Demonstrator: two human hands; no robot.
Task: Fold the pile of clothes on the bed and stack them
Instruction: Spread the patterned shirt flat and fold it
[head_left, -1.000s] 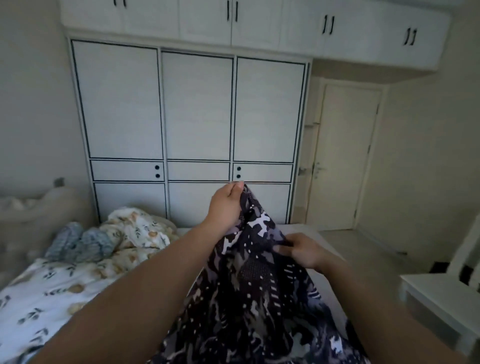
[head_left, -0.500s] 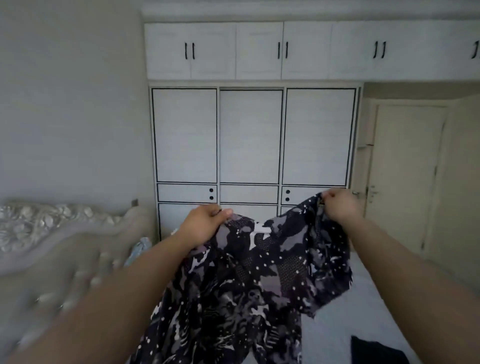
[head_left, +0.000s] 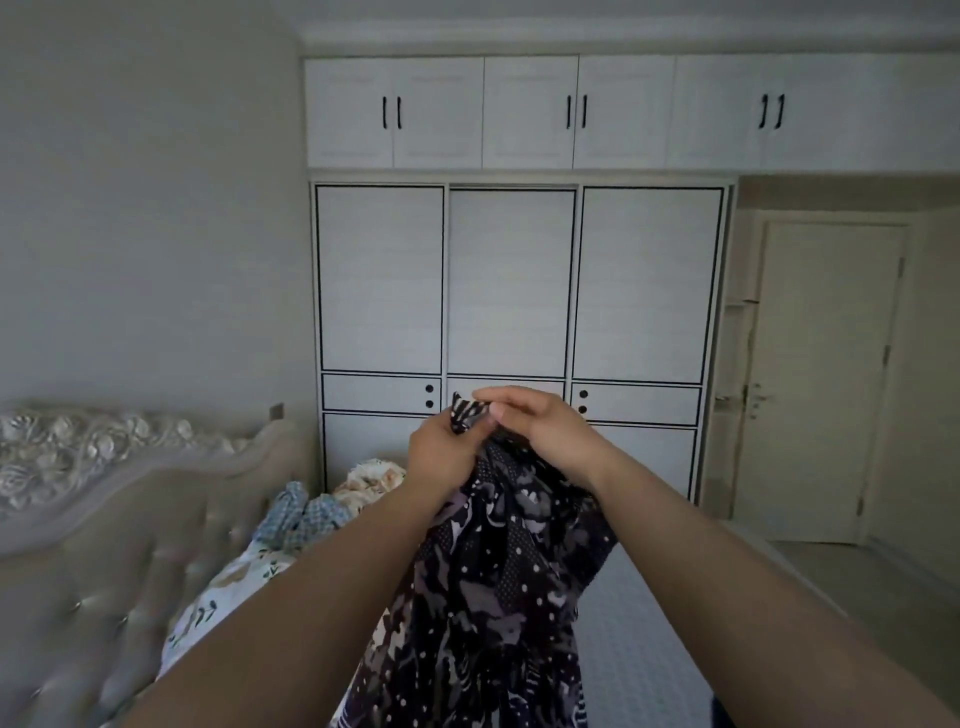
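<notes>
A dark patterned garment (head_left: 493, 587), black with grey and white blotches and dots, hangs in the air in front of me over the bed (head_left: 639, 644). My left hand (head_left: 441, 452) and my right hand (head_left: 540, 431) meet at its top edge, and both pinch the fabric there. A small corner of cloth sticks up between the fingers. The rest of the garment drops down out of the frame.
A blue checked cloth (head_left: 298, 517) and a floral quilt (head_left: 371, 480) lie at the bed's far left. A tufted headboard (head_left: 104, 530) stands at left. White wardrobe (head_left: 509, 286) straight ahead, a closed door (head_left: 826, 384) at right.
My hands were apart, spreading the garment's top edge wide; now they have come together, so the garment hangs bunched and folded lengthwise. The view has tilted slightly.
</notes>
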